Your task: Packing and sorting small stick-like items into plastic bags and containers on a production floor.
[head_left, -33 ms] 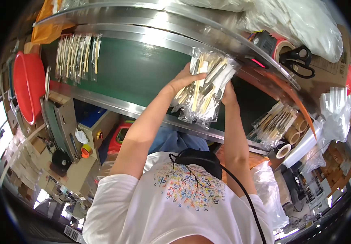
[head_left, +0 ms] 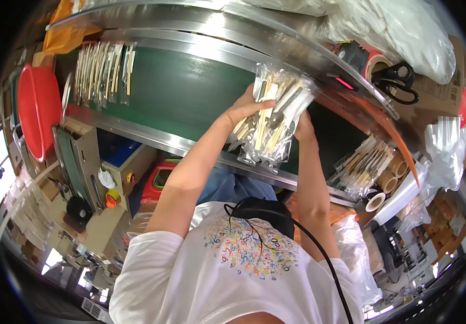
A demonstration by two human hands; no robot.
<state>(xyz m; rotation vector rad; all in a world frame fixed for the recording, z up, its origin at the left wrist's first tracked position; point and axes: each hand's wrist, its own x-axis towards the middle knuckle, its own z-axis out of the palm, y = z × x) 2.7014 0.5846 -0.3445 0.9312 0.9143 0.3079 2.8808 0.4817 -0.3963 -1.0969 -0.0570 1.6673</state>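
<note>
Both my hands hold a thick stack of clear-wrapped cutlery packets [head_left: 272,121] above a green conveyor belt [head_left: 190,86]. Pale wooden sticks, dark utensil shapes and white paper show through the film. My left hand [head_left: 249,106] grips the stack's left side, its thumb lying across the top. On the right side, my right hand [head_left: 304,128] is closed around the edge, most of its fingers hidden behind the packets. A row of similar packets [head_left: 103,73] lies at the belt's left end. Another pile of packets [head_left: 363,164] rests to the right of my right forearm.
A metal rail [head_left: 157,141] edges the belt on my side. Black scissors [head_left: 397,81] and a tape roll lie on a cardboard box at the right. Brown rolls [head_left: 388,181] sit beside the right pile. A red basin [head_left: 38,113] stands at the far left.
</note>
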